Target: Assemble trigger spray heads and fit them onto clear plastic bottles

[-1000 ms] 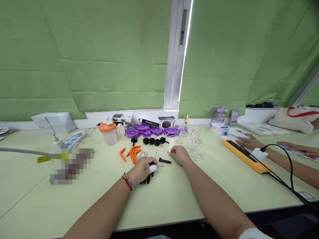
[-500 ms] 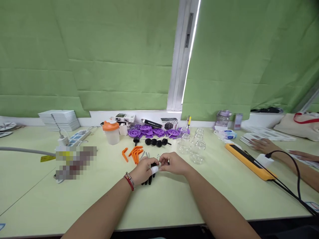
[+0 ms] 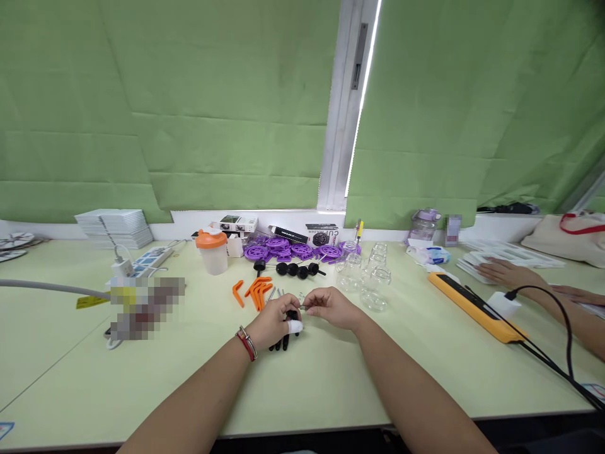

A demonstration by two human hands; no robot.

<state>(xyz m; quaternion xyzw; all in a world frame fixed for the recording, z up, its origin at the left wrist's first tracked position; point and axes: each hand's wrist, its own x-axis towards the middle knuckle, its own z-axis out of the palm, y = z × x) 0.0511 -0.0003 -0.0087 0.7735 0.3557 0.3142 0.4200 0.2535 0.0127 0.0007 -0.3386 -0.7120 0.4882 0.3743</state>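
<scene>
My left hand (image 3: 275,320), its thumb wrapped in white, closes round a small black part (image 3: 292,314) that its fingers partly cover. Just to its right, my right hand (image 3: 328,308) has thumb and forefinger pinched together; whatever is between them is too small to make out. Several black rod-like pieces (image 3: 278,344) lie under and in front of my left hand. Beyond it are orange bent pieces (image 3: 258,291) and thin metal pins (image 3: 271,293). Tiny clear or metal bits (image 3: 301,296) lie behind the gap between my hands. Black round-headed parts (image 3: 292,270) form a row farther back.
Purple wheel-like parts (image 3: 302,251) are heaped near the wall, beside small boxes (image 3: 239,224). Clear glass cups (image 3: 375,293) stand right of my hands, an orange-lidded cup (image 3: 212,255) left. An orange power strip (image 3: 472,309) lies right, near another person's hand (image 3: 503,272).
My right hand has drawn slightly away from my left, opening a small gap between the fingertips. The black part stays in my left hand.
</scene>
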